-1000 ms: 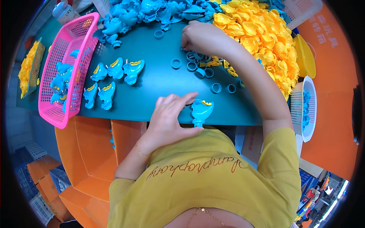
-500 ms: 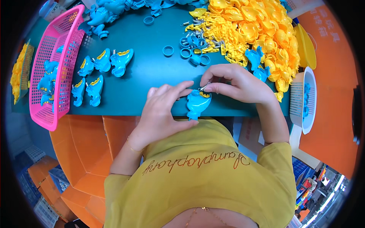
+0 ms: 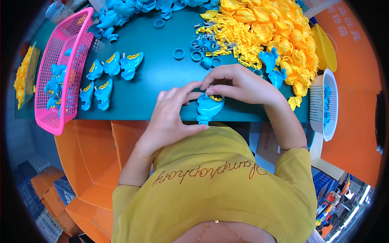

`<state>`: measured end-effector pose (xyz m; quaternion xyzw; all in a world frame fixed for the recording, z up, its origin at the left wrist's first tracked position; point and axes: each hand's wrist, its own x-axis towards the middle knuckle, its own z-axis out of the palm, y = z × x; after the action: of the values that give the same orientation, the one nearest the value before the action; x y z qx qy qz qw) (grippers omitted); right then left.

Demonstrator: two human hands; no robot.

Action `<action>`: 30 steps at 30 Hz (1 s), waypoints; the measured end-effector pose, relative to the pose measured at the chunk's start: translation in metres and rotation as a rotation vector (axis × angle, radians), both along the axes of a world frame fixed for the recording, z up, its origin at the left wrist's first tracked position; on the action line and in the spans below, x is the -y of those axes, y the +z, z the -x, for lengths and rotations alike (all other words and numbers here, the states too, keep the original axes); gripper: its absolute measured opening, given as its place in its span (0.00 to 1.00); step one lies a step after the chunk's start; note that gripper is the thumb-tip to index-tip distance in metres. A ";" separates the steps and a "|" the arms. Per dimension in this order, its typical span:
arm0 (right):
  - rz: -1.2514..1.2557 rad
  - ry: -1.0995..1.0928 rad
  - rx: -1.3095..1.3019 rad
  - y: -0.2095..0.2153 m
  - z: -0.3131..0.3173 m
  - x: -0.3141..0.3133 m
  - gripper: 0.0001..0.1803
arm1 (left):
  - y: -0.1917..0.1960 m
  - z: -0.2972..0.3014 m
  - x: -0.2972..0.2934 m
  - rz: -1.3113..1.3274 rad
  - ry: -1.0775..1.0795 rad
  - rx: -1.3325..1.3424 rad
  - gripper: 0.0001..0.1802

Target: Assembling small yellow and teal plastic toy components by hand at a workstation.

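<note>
At the table's near edge, my left hand (image 3: 172,115) steadies a glossy blue plastic shell (image 3: 210,106), thumb at its lower end and fingers by its upper end. A strip of yellow shows along the shell's top. My right hand (image 3: 247,86) is closed in a pinch over that top edge, on a small shiny metal pin (image 3: 209,92) mostly covered by the fingertips. To the left lie several similar blue shells with yellow inserts, among them one shell (image 3: 131,65) with a metal pin sticking out.
A pink basket (image 3: 79,60) with blue parts stands at the left. Yellow shells (image 3: 279,28), small yellow pieces (image 3: 231,34), metal pins and blue rings (image 3: 178,54) lie at the far right. Blue parts (image 3: 121,12) are heaped at the back. A white basket (image 3: 330,105) sits right.
My right hand has shifted slightly left, bringing the metal pin against the blue shell's top edge. My left hand keeps its hold on the shell. The whole view has shifted a little.
</note>
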<state>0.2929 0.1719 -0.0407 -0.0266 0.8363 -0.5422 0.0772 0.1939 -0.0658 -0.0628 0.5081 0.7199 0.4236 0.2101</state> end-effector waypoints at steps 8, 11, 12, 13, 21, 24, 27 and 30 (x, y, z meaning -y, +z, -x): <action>-0.042 -0.131 -0.006 0.000 -0.007 0.012 0.08 | 0.000 0.001 0.001 -0.012 -0.063 -0.076 0.42; -0.159 -0.152 -0.136 0.006 -0.012 0.018 0.09 | 0.008 0.009 0.010 -0.018 -0.065 -0.199 0.38; -0.251 -0.200 -0.175 0.006 -0.016 0.015 0.09 | 0.011 0.014 0.016 -0.001 -0.034 -0.264 0.37; -0.341 -0.245 -0.215 0.006 -0.019 0.011 0.09 | 0.012 0.021 0.027 0.023 0.037 -0.347 0.37; -0.783 -0.333 -0.402 0.009 0.008 -0.040 0.09 | 0.032 0.032 0.081 0.393 0.372 -0.814 0.31; -0.870 -0.304 -0.378 0.000 0.018 -0.038 0.07 | 0.041 0.028 0.080 0.441 0.442 -0.844 0.28; -0.911 -0.279 -0.355 -0.002 0.018 -0.040 0.06 | 0.054 0.028 0.075 0.400 0.419 -0.831 0.27; -0.808 -0.344 -0.446 0.006 0.005 -0.045 0.11 | 0.081 0.045 0.060 0.288 0.357 -0.849 0.25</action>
<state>0.2882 0.2168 -0.0351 0.0287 0.9682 -0.1602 -0.1902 0.1488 -0.1260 0.0181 0.4703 0.8694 0.1044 -0.1101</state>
